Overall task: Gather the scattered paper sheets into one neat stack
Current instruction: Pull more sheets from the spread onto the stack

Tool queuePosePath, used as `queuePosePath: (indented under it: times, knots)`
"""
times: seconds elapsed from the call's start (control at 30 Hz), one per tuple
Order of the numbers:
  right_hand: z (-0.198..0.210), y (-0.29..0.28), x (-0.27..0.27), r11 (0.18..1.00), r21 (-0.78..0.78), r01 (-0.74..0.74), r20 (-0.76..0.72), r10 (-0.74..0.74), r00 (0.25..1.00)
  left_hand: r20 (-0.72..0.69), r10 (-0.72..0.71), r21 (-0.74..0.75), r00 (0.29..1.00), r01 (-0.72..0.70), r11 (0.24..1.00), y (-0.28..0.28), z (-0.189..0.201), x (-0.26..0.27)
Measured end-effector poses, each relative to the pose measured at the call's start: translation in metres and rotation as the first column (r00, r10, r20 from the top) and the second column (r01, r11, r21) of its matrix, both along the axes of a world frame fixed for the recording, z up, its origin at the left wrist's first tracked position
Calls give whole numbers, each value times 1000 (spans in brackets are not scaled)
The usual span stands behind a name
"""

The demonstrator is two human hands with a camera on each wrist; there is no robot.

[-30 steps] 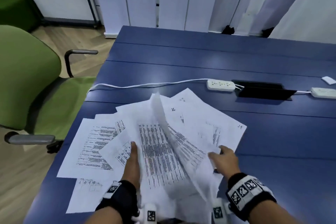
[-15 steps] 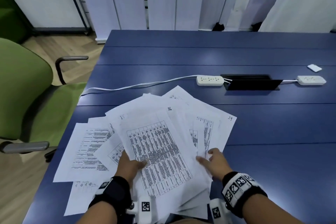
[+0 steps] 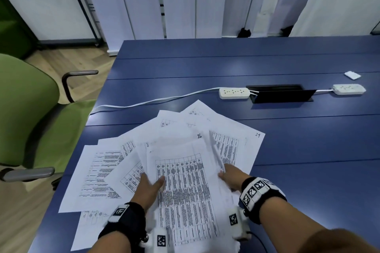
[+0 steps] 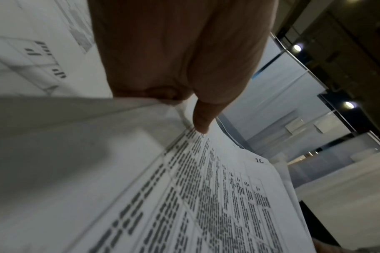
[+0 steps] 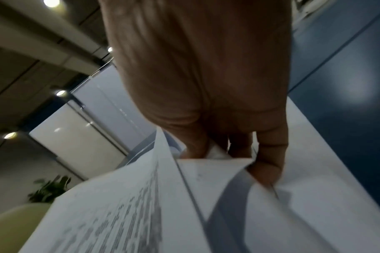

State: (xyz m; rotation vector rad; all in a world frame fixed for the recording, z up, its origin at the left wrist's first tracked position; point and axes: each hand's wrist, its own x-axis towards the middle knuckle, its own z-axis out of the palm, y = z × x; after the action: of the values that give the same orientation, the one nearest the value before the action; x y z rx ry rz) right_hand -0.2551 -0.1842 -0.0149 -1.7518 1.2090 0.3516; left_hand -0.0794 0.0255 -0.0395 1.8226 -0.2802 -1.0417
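Several printed paper sheets lie fanned across the near left part of the blue table. A partly gathered bundle with a table-printed sheet on top sits between my hands. My left hand grips the bundle's left edge, thumb on top and fingers hidden under the sheets. My right hand holds the bundle's right edge, with fingers curled round lifted sheets. Loose sheets still spread out to the left of the bundle.
Two white power strips and a black cable hatch lie across the table's middle, with a white cord trailing left. A small white item sits at far right. A green chair stands left of the table.
The sheet that stood lifted in the middle has come down flat onto the bundle. Both hands have closed in on the bundle's sides, squaring the top sheets toward me.
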Motion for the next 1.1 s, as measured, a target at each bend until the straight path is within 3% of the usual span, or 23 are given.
queuePosePath:
  times: [0.07, 0.13, 0.27, 0.43, 0.5, 0.6, 0.7, 0.8, 0.9, 0.97, 1.1]
  knots:
    - [0, 0, 4, 997, 9, -74, -31, 74, 997, 10, -43, 25, 999, 43, 999, -2, -6, -2]
    - [-6, 0, 7, 999, -27, -27, 3, 27, 1000, 14, -52, 43, 999, 51, 998, -5, -5, 0]
    - [-14, 3, 5, 902, -128, 413, 79, -406, 911, -14, 63, -4, 998, -63, 998, -9, -8, 4]
    - [-15, 21, 9, 978, -41, 204, 101, -200, 975, 65, 24, -37, 998, -22, 999, -21, -6, -15]
    - [-19, 12, 2, 950, 65, 305, 223, -312, 924, 87, 38, -77, 995, -32, 997, -24, 2, -17]
    - [-23, -3, -14, 895, 210, 394, 293, -442, 848, 118, 45, -169, 992, -25, 985, -29, 30, -17]
    - [-13, -15, -21, 851, 392, 350, 383, -497, 779, 139, -19, -358, 990, 68, 931, -32, 73, -14]
    - [33, -22, -20, 826, 507, 247, 566, -535, 627, 157, -34, -479, 987, 107, 871, -36, 104, -7]
    - [93, -20, -11, 896, 339, 287, 742, -442, 505, 217, 33, -554, 976, 95, 827, -43, 128, -2]
    - [119, -15, -3, 900, 261, 348, 809, -401, 431, 250, 113, -577, 962, 54, 815, -48, 137, 1]
    - [142, -5, 6, 906, 188, 379, 862, -337, 378, 230, 208, -623, 951, -20, 782, -53, 140, 6]
